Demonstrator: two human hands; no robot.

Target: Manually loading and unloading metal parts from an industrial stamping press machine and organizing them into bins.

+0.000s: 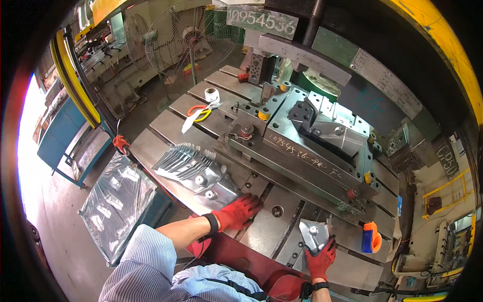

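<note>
My right hand (321, 257), in a red glove, grips a small bent sheet-metal part (314, 233) at its lower edge, above the near right of the slotted press table (264, 221). The part is silvery, with a raised round boss. My left hand (238, 211), also red-gloved, lies with its fingers stretched out at the table's near edge. It is just right of a stack of similar stamped metal parts (201, 176), which lean in a row. Behind both hands stands the steel die (312, 156), with another formed metal part (342, 132) on top.
An orange and blue tape dispenser (371, 237) stands right of my right hand. Scissors (201, 112) with orange and yellow handles and a white roll (212, 94) lie at the far left of the table. A plastic-covered bin (118, 209) stands left. The press ram (307, 58) hangs above the die.
</note>
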